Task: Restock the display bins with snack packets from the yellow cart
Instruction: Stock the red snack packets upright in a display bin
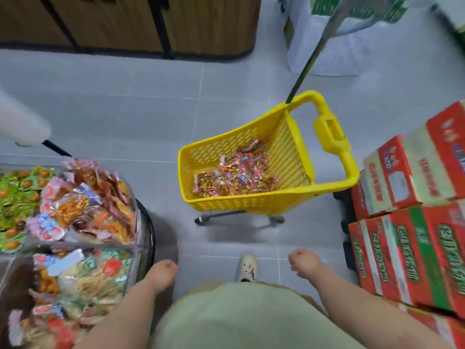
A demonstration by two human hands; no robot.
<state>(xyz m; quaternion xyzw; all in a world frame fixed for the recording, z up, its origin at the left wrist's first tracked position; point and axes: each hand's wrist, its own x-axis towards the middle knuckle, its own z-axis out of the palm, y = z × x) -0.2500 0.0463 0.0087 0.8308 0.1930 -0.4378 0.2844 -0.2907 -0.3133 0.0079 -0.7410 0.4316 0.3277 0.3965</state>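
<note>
The yellow cart point(251, 204) is seen standing on the grey tiled floor point(125, 109) ahead of the person, with snack packets point(239, 177) heaped on its bottom. The display bins point(141, 235) (piled with mixed packets) are set at the left, just beside the left hand point(162, 274). The right hand point(303, 263) is held out near stacked red cartons point(407, 248). The fingers of both hands are curled in, and nothing is grasped
</note>
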